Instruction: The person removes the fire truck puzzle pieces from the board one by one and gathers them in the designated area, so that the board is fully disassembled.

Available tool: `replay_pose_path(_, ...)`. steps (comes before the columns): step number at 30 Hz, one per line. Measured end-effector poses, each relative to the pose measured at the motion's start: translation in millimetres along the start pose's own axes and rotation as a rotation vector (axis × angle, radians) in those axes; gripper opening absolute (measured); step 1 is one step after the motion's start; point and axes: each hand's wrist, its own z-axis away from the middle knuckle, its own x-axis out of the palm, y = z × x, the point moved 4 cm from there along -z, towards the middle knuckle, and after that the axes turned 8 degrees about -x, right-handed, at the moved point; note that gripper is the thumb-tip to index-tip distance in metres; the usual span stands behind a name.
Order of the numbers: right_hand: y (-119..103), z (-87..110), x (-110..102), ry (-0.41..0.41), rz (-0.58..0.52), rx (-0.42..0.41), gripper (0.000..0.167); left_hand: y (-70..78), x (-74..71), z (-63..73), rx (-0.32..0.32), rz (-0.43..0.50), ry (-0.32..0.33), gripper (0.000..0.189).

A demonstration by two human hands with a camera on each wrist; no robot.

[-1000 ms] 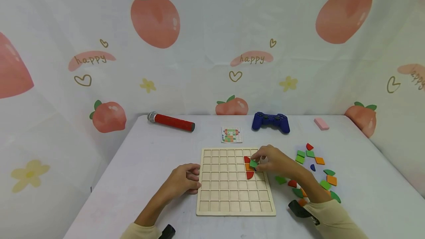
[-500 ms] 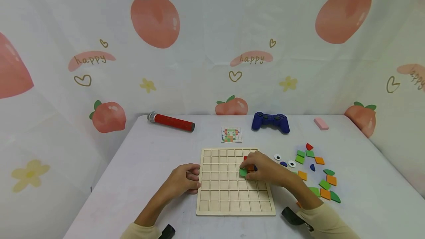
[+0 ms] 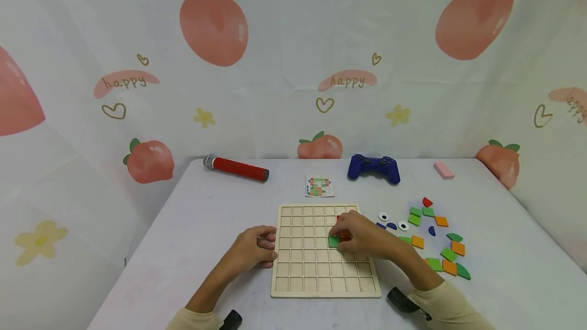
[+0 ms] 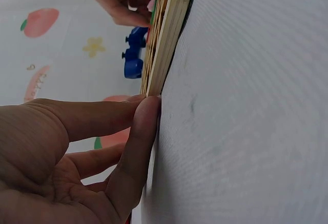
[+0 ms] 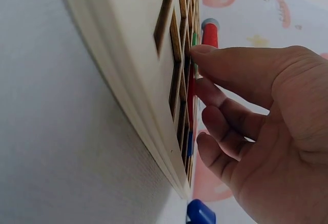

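Note:
My right hand [image 3: 364, 234] is over the wooden grid board [image 3: 316, 285], with thumb and index finger at the edges of a green square tile [image 3: 333, 242]. The tile lies at a cell in the board's middle-right part. Red pieces [image 3: 345, 236] show partly under and beside these fingers; the hand hides the cells to its right. In the right wrist view the thumb [image 5: 241, 67] meets the board surface near the green tile. My left hand [image 3: 252, 248] rests at the board's left edge, its fingertips touching the rim with fingers loosely bent.
Loose green, orange, red and blue pieces lie right of the board, near two round eye pieces [image 3: 403, 226]. A pattern card [image 3: 320, 186] lies behind the board. Farther back are a red microphone [image 3: 236, 167], a blue game controller [image 3: 374, 168] and a pink block [image 3: 443, 170].
My right hand has moved left and slightly nearer with the green tile, bringing it down to a cell beside the red and orange pieces. My left hand has stayed at the board's edge.

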Motion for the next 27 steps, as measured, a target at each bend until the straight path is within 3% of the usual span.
replay_pose_path(16, -0.9, 0.0, -2.4, 0.006, 0.016, -0.007, 0.025, 1.2, 0.0, -0.1, -0.014, -0.010, -0.006, 0.063)
replay_pose_path(23, 4.5, 3.1, -15.6, 0.071, -0.013, -0.028, 0.029, 1.6, 0.9, -0.7, -0.022, -0.021, 0.004, 0.063)
replay_pose_path(27, 13.1, 7.0, -24.3, 0.103, -0.012, 0.002, 0.029, 1.9, 0.2, -1.1, -0.021, -0.025, 0.003, 0.063)
